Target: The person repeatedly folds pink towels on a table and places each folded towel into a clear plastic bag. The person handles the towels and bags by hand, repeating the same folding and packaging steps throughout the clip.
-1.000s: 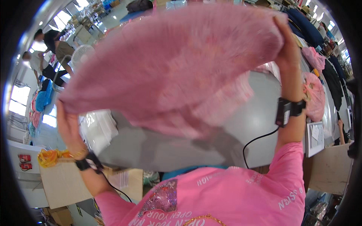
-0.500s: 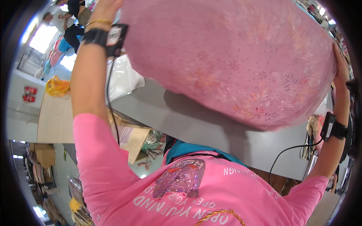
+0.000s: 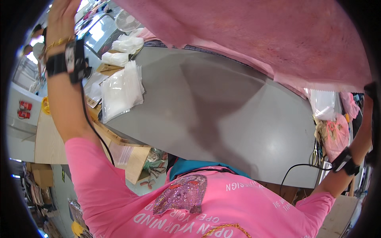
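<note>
A large pink cloth (image 3: 254,35) is spread in the air across the top of the view, its lower edge hanging over the far side of the grey table (image 3: 166,99). My left hand (image 3: 63,18) is raised at the upper left, its fingertips cut off by the frame, so its grip on the cloth does not show. At the right rim, my right forearm (image 3: 363,131) reaches up to the cloth's corner; the dark rim hides that hand's fingers. Both wrists carry black strapped devices with cables. The cloth's shadow falls on the tabletop.
Stacked clear plastic bags (image 3: 121,93) lie on the table's left side, with white plastic packs (image 3: 115,58) behind them. A fan (image 3: 126,20) stands farther back. On the right are another clear bag (image 3: 322,104), a pink plastic bag (image 3: 336,135) and scissors (image 3: 314,156).
The cloth has swung upward and away, turning from its flower-printed face to a plainer one and uncovering much of the tabletop. My hands have spread wider, the left moving outward to the left.
</note>
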`<action>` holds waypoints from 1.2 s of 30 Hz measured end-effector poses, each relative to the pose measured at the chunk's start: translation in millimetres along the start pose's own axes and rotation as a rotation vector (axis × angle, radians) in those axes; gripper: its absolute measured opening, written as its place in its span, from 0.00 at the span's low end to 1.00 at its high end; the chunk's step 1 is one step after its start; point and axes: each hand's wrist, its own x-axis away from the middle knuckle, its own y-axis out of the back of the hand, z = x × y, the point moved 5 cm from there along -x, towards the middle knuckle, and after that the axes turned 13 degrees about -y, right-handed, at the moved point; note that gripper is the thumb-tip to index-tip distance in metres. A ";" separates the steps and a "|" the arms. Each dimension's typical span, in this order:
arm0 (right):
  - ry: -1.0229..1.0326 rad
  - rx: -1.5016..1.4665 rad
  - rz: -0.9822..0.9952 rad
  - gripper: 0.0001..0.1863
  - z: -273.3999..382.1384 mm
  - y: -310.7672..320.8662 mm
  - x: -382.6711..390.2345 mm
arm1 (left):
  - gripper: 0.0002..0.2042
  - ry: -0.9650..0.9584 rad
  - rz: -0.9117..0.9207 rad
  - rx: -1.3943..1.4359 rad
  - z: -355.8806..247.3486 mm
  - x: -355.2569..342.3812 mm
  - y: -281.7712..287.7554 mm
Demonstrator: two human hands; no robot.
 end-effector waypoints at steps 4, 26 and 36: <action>0.092 -0.135 0.068 0.21 13.2 17.2 78.4 | 0.20 -0.146 0.019 -0.402 -67.7 86.8 25.8; -0.452 0.073 -0.013 0.02 -164.2 -58.7 231.1 | 0.17 0.543 0.438 -0.250 3.9 362.6 -48.5; -0.594 0.510 0.027 0.20 -291.2 -67.7 117.6 | 0.21 1.210 0.296 0.286 165.9 411.2 -145.2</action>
